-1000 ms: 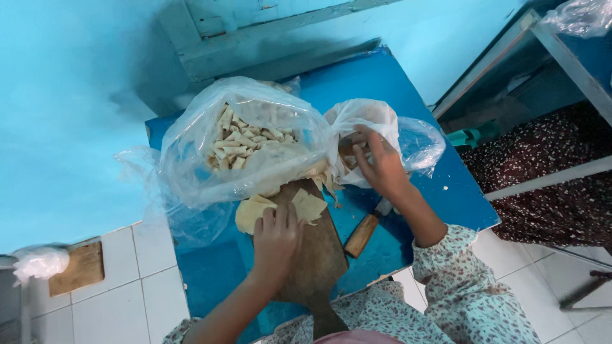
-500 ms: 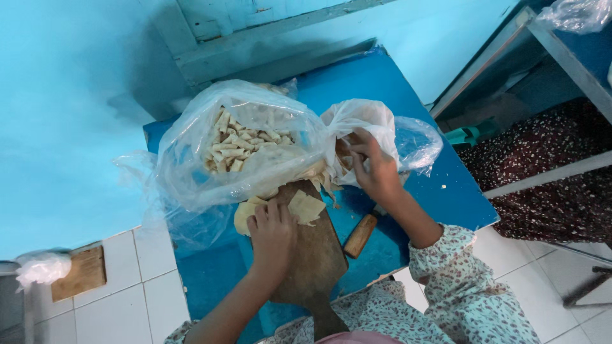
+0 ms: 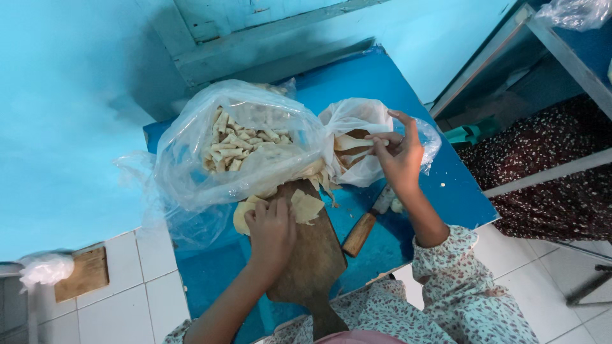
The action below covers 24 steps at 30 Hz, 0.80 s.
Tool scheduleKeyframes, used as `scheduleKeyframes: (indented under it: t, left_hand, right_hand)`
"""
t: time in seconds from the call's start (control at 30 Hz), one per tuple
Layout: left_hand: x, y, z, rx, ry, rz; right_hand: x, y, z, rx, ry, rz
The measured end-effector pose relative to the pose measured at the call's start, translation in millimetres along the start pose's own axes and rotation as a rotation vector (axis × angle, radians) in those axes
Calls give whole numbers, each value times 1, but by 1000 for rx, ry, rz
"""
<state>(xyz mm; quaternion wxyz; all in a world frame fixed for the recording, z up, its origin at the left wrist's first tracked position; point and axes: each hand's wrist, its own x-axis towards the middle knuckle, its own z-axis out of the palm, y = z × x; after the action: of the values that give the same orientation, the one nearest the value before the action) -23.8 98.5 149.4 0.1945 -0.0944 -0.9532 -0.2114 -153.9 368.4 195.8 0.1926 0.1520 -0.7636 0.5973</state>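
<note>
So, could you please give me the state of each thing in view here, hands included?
Large clear bag: open, partly filled with pale rolled pieces, leaning onto the board's far end.
Small white bag: open, flat pale sheets inside.
Right hand: at the small bag's mouth, fingers on a sheet.
Left hand: resting on flat sheets on the wooden board.
Knife: lying flat on the blue table, unheld.

On the bench [image 3: 446, 191], a board [image 3: 312, 255] lies near; two bags sit beyond it, one [image 3: 236, 146] left, one [image 3: 354, 137] right. A knife [image 3: 364, 228] lies right of the board.
</note>
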Motion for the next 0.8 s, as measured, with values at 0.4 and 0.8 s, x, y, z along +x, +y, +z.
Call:
scheduleKeyframes:
  t: [0.4, 0.8]
  left_hand:
    - [5, 15, -4, -588, 41, -61]
    - [1, 26, 6, -1332, -142, -293]
  right_hand:
    - [-22, -18, -29, 117, 56, 84]
    - [-86, -45, -20, 323, 89, 269]
